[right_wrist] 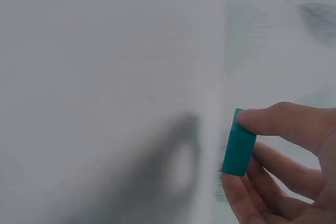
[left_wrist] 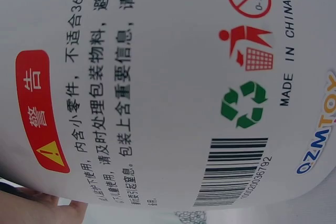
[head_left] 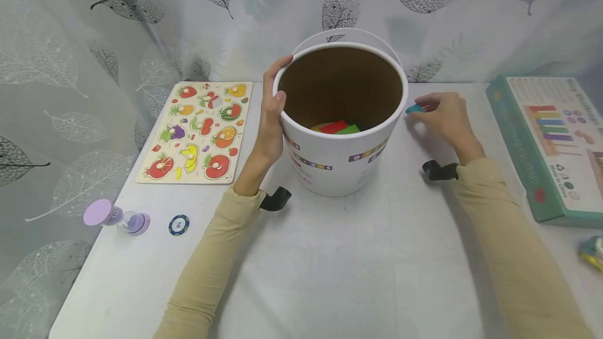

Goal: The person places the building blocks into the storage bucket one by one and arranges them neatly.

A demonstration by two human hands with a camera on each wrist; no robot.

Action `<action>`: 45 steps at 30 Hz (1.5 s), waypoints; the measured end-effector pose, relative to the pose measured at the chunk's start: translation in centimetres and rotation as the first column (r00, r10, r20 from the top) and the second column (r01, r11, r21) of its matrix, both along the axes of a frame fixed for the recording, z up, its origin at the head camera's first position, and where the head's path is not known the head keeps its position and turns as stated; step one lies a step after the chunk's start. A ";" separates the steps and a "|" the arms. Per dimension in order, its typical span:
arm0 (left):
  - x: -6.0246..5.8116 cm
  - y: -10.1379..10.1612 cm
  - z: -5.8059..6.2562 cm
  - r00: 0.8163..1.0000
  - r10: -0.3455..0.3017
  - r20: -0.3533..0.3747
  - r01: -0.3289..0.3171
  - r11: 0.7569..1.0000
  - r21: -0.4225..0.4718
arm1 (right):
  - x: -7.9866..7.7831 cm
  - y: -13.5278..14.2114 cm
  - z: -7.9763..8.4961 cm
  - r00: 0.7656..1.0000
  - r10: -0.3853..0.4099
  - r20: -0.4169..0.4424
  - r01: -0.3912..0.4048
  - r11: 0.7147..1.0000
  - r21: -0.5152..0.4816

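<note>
A white bucket [head_left: 339, 164] with printed labels and a raised handle stands at the middle of the table. Red, green and yellow pieces [head_left: 335, 127] lie at its bottom. My left hand [head_left: 272, 119] grips the bucket's left rim, thumb over the edge; in the left wrist view the bucket's printed side [left_wrist: 157, 87] fills most of the picture. To the right of the bucket, my right hand [head_left: 445, 116] pinches a small teal block [right_wrist: 240, 148] between thumb and fingers. The block is held above the table, apart from the bucket.
Left of the bucket lies a wooden fruit puzzle board [head_left: 198, 132]. Near the left edge are a purple hourglass-shaped item [head_left: 134, 222] and a poker chip marked 50 [head_left: 179, 225]. A green toy box [head_left: 556, 145] lies at the right, with a blue-yellow object [head_left: 592, 252] below it. A leaf-patterned curtain [head_left: 282, 14] hangs behind.
</note>
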State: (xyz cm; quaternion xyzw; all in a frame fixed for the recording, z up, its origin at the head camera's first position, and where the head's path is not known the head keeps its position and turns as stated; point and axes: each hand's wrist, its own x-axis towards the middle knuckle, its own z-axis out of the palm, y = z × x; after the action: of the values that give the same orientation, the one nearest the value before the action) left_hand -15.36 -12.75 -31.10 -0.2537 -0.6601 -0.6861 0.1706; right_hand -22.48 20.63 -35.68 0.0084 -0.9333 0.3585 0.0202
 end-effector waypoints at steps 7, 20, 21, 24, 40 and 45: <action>-0.1 0.0 0.1 1.000 -0.004 0.001 0.004 1.000 0.001 | 2.0 -1.3 7.6 0.939 -0.053 -0.339 -0.057 0.950 -0.308; 0.0 -0.2 -0.1 1.000 0.019 0.001 -0.019 1.000 0.003 | 7.1 -8.3 13.9 0.715 0.373 -0.592 -0.626 0.719 -0.304; 0.0 -0.2 -0.1 1.000 0.019 0.001 -0.019 1.000 0.002 | 7.1 -8.5 13.8 0.716 0.379 -0.586 -0.633 0.707 -0.316; 0.0 -0.2 0.0 1.000 0.019 0.002 -0.019 1.000 0.000 | 7.1 -9.0 13.6 0.723 0.391 -0.569 -0.635 0.701 -0.325; -0.2 0.3 -0.2 1.000 0.004 0.014 -0.004 1.000 0.004 | 7.2 -8.7 12.9 0.685 0.461 -0.564 -0.700 0.631 -0.334; -0.2 0.4 -0.1 1.000 -0.010 0.007 0.010 1.000 0.004 | 7.6 -7.6 13.0 0.671 0.468 -0.575 -0.721 0.594 -0.357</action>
State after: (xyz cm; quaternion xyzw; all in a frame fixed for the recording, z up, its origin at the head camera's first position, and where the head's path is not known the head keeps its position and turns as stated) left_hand -15.54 -12.34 -31.19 -0.2546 -0.6579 -0.6892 0.1654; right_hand -14.87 12.99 -22.68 0.3993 -0.6965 0.5879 0.0990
